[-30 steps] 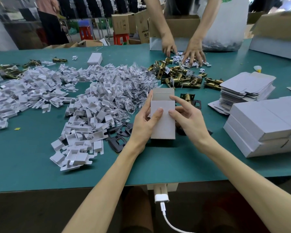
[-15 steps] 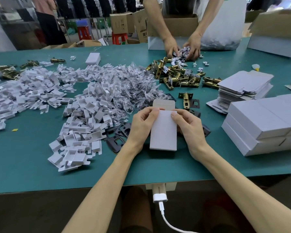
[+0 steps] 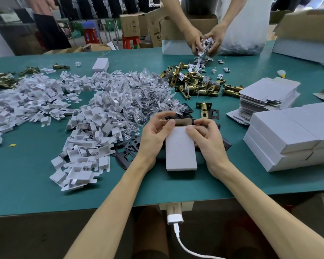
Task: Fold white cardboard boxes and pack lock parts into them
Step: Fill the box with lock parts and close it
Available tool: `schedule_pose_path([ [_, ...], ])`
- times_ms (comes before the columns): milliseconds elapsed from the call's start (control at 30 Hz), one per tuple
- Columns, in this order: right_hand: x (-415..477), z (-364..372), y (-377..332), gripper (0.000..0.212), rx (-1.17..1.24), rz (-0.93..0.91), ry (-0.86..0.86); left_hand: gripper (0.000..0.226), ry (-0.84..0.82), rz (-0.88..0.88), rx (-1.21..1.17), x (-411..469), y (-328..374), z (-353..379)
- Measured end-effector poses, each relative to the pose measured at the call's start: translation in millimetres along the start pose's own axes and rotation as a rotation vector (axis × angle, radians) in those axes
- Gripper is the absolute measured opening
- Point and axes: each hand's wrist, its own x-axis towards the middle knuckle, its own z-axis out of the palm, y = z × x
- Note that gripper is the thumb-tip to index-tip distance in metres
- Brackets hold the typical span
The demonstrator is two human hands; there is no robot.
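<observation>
Two hands are on the job: my left hand [image 3: 153, 135] and right hand [image 3: 208, 141] both grip the white box [image 3: 180, 152], fingers curled round its long sides and thumbs pressing the top face near the far end, where the tuck flap [image 3: 182, 122] stands half folded over the opening. The box lies flat on the bench [image 3: 26, 184] near its six o'clock edge, long axis toward twelve. I judge it to be light, thin-walled card, stiff along the creases but easy to crush, so the hold belongs on the side edges near the corners, not on the broad face; lock parts inside would weight it unevenly. Closed boxes [image 3: 288, 139] stack at three o'clock, flat blanks [image 3: 267, 94] at two. The box carries no print I can see; the brown cartons [image 3: 130, 25] at twelve show markings too small to read.
</observation>
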Motion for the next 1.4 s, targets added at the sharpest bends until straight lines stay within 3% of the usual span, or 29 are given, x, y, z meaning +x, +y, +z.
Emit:
schedule_pose_path([
  [133, 1, 2, 1, 0.017, -0.049, -0.017, -0.043, 0.032, 0.013, -0.065, 0.01, 0, -2, 2],
  [233, 1, 1, 2, 0.018, -0.013, 0.005, -0.045, 0.023, 0.018, -0.077, 0.019, 2, -4, 1],
  [500, -1, 1, -1, 0.031, -0.001, 0.027, -0.068, 0.02, -0.002, -0.081, 0.075, 2, -7, -2],
  [700, -3, 5, -2, 0.055, -0.137, 0.078, -0.202, 0.011, 0.145, -0.09, 0.034, 4, -10, -6],
  [833, -5, 4, -4, 0.046, -0.115, 0.077, -0.164, 0.005, 0.167, -0.115, 0.003, 4, -9, -6],
  [1033, -6, -1, -7, 0.026, 0.067, 0.103, -0.177, 0.018, 0.117, -0.159, -0.044, 3, -5, -3],
  [1400, -7, -5, -12, 0.026, 0.14, 0.177, -0.249, 0.017, 0.019, -0.154, -0.053, 2, -4, -7],
])
